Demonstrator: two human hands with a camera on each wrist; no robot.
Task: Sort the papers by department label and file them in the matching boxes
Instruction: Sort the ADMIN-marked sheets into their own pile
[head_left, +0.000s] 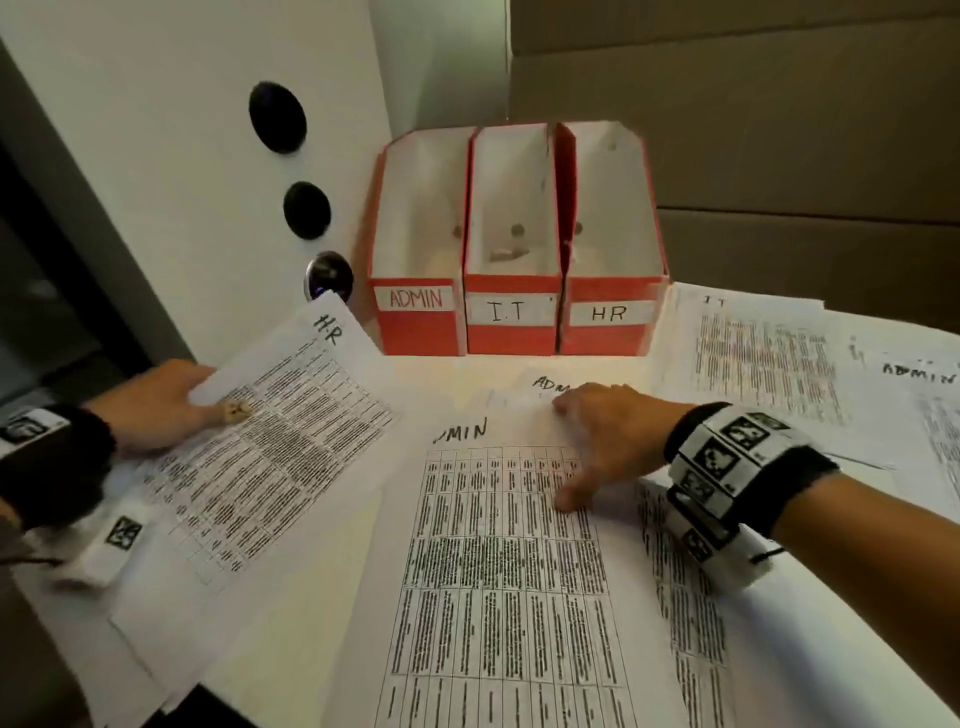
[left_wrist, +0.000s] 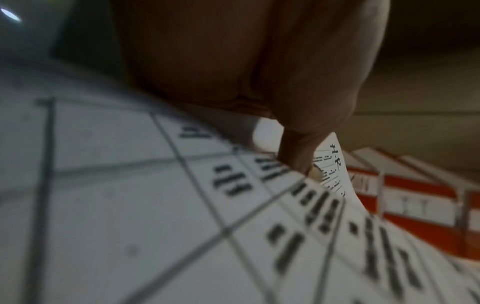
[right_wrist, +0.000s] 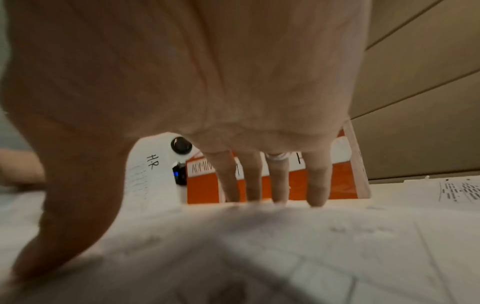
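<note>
Three red file boxes stand at the back, labelled ADMIN (head_left: 418, 299), I.T (head_left: 511, 312) and HR (head_left: 609, 313). All three look hollow. My left hand (head_left: 218, 400) pinches the left edge of a printed sheet marked HR (head_left: 291, 441), thumb on top, and holds it lifted off the table; the thumb (left_wrist: 298, 156) presses the HR sheet (left_wrist: 103, 185). My right hand (head_left: 582, 447) rests with spread straight fingers on a sheet marked ADMIN (head_left: 493, 571). The fingertips (right_wrist: 315, 197) touch the ADMIN sheet (right_wrist: 259, 236). Another ADMIN sheet (head_left: 545, 383) lies partly under it.
More printed sheets lie at the right, one marked I.T (head_left: 763, 358) and one marked ADMIN (head_left: 924, 395). A white panel with black round knobs (head_left: 278, 117) stands at the left. Brown wall panels (head_left: 779, 130) rise behind the boxes. The table edge (head_left: 208, 691) runs at the lower left.
</note>
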